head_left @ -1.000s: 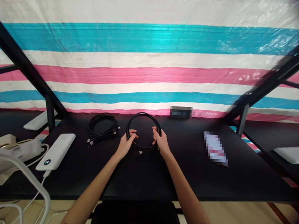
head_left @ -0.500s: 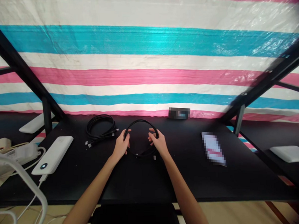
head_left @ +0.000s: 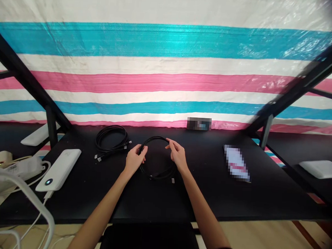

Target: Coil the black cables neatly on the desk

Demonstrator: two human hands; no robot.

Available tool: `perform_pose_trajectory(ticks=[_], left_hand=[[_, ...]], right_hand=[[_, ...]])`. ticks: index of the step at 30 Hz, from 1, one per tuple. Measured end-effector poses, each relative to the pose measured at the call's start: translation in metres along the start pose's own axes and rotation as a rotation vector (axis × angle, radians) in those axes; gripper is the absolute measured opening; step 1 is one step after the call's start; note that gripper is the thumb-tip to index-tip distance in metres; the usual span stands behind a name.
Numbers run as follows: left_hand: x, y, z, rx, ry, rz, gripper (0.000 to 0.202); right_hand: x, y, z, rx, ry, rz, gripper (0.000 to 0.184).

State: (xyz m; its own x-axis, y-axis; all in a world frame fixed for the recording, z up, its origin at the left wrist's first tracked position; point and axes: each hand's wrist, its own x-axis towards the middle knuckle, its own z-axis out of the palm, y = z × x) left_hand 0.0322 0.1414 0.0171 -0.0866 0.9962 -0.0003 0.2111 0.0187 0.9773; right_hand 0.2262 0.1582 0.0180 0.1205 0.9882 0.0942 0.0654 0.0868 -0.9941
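Observation:
A black cable [head_left: 159, 177] is wound into a ring between my two hands over the dark table. My left hand [head_left: 135, 159] is closed around the ring's left side, thumb on top. At the upper right of the ring, my right hand [head_left: 177, 154] pinches the cable between thumb and fingers. A light-coloured connector end [head_left: 173, 180] pokes out at the ring's lower right. Left of my hands, a second coiled black cable [head_left: 111, 150] lies on the table, its pale ends showing at its right and lower left.
A white power bank [head_left: 59, 170] with a plugged-in cord lies on the left, near a white power strip [head_left: 27, 168]. A blurred packet [head_left: 236, 163] lies on the right and a blurred dark box [head_left: 199, 124] stands at the back. Black metal bars [head_left: 299, 81] slant up at both sides.
My right hand has shifted its grip up along the ring, its fingers now pointing further left and forward. The ring sits slightly lower in view. My left hand keeps its hold.

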Motion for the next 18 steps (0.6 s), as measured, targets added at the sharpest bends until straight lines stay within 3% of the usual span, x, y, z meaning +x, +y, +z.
perform_pose_trajectory(ticks=[5,9,14,18], left_hand=[[0.003,-0.001,0.003,-0.092,-0.08,-0.004,0.051],[0.004,-0.009,0.004,-0.005,-0.138,0.015,0.051],[0.003,-0.013,0.002,0.259,-0.085,0.237,0.038],[0.003,-0.01,0.0,0.258,-0.036,0.366,0.031]], right_hand=[[-0.002,0.0,0.002,-0.044,-0.093,0.024,0.048],[-0.003,-0.001,0.003,-0.125,-0.092,-0.011,0.046],[-0.006,-0.003,0.003,-0.253,-0.088,-0.039,0.045],[-0.007,0.0,0.003,-0.294,-0.098,-0.072,0.042]])
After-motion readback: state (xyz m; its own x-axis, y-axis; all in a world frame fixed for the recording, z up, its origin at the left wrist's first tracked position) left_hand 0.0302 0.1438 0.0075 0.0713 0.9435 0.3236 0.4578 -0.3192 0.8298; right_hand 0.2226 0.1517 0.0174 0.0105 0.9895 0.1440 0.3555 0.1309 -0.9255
